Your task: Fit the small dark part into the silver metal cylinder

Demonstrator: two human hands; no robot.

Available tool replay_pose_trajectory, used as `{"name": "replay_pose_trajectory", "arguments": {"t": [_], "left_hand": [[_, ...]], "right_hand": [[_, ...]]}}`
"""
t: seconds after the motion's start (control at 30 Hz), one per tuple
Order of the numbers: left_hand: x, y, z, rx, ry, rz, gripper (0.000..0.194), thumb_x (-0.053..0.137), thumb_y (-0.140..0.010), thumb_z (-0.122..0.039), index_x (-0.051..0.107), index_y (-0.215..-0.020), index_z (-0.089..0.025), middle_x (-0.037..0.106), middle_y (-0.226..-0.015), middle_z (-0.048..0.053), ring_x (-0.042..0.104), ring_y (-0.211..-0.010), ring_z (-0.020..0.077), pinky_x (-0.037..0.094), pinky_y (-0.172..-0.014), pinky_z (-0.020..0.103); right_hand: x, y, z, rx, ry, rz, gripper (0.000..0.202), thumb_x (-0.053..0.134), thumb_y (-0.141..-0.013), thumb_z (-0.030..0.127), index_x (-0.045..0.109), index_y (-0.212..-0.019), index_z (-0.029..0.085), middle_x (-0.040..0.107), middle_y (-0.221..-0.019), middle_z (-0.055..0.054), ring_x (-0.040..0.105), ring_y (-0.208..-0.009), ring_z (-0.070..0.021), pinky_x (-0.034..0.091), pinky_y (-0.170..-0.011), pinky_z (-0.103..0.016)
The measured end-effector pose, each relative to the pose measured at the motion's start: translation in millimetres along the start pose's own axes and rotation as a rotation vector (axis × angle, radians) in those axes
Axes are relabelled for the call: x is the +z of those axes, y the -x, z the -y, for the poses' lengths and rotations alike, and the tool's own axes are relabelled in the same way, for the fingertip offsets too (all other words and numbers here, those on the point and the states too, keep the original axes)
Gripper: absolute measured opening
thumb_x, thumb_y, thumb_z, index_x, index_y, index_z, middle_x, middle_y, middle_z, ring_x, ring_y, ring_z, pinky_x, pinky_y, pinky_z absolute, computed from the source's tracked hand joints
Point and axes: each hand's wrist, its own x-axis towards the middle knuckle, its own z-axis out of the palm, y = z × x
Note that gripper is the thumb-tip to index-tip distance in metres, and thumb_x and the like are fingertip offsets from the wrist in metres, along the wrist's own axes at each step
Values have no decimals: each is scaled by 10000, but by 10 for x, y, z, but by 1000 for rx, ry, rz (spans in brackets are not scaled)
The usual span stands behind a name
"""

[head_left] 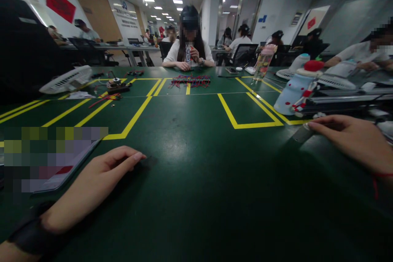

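Across the green worktop (196, 200), the left hand (107, 176) is pinching toward the left edge, the right hand (353, 137) toward the right edge, near a bottle (285, 95). Closed fingertips are gripping a grey strip (302, 134) at right, a dark chip (149, 161) at left.

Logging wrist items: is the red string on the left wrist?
No, the red string is on the right wrist, while the left wrist wears a black band.
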Motion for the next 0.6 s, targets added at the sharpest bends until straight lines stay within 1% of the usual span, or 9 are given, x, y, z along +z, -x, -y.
{"name": "replay_pose_trajectory", "arguments": {"t": [0.13,0.3,0.43,0.6], "left_hand": [[-6,11,-16,-11,-3,3,369,464,-855,-562,613,-997,-255,639,-955,-14,561,-930,209,377,-770,280],[-6,36,-57,-9,12,-5,366,471,-858,-548,617,-992,-241,640,-942,-15,562,-910,204,378,-769,271],[-2,42,-76,-1,6,-14,356,481,-857,-536,620,-983,-233,644,-933,-20,560,-927,204,372,-775,261],[-1,35,-58,-5,3,-13,356,480,-855,-542,618,-984,-240,646,-953,-26,564,-937,205,372,-771,257]], "right_hand": [[-10,13,17,7,15,-47,381,593,-737,528,705,-940,226,680,-812,-39,576,-691,-165,387,-624,-269],[5,8,16,4,-30,27,360,599,-751,500,695,-972,232,689,-882,-41,589,-726,-155,393,-659,-271],[35,4,2,-17,-36,19,419,560,-764,539,691,-1011,227,685,-948,-69,594,-751,-165,397,-672,-290],[27,26,31,21,-68,-15,414,564,-760,533,689,-960,193,678,-858,-81,576,-701,-159,392,-649,-290]]}}
